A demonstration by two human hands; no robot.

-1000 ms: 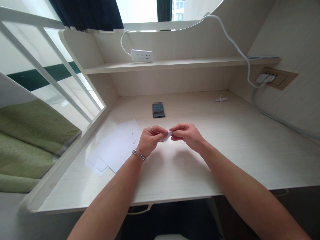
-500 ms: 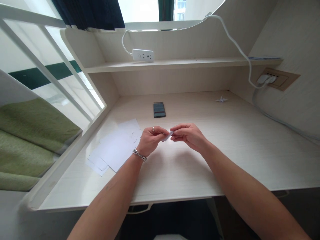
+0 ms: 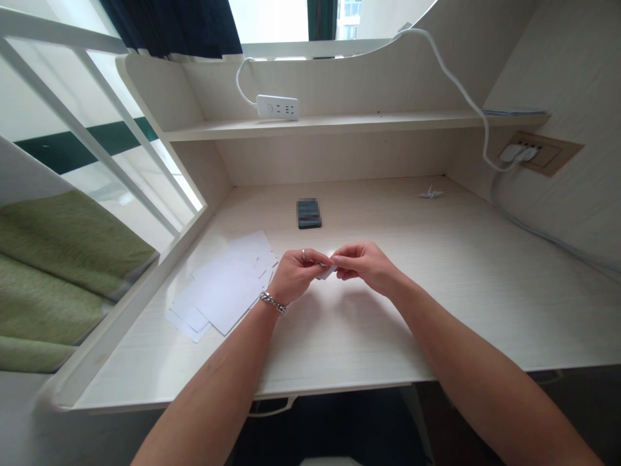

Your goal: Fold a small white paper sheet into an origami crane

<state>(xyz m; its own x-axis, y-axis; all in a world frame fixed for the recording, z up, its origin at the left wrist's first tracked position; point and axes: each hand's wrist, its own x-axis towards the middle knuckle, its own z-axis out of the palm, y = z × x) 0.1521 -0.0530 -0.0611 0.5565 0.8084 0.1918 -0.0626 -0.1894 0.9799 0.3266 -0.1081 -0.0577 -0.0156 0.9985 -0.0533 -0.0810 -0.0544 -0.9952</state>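
Note:
A small folded piece of white paper (image 3: 328, 272) is held between my two hands, just above the desk (image 3: 359, 349). My left hand (image 3: 297, 274), with a ring and a chain bracelet, pinches it from the left. From the right, my right hand (image 3: 366, 264) grips its upper end between thumb and fingers. The fingertips of both hands nearly meet and cover much of the paper, so its exact shape is hidden. Left of my left hand lie white paper sheets (image 3: 228, 278), overlapping, with several small scraps on them.
A dark phone-like object (image 3: 309, 213) lies beyond my hands. At the back right sits a folded paper crane (image 3: 431, 193). A white power strip (image 3: 277, 107) rests on the shelf (image 3: 339, 123). A white cable (image 3: 458, 87) runs to the wall socket (image 3: 546, 155).
My left hand has shifted slightly right. The right thumb has come down onto the folded paper, and the fingertips of both hands are closer together. The paper is more covered.

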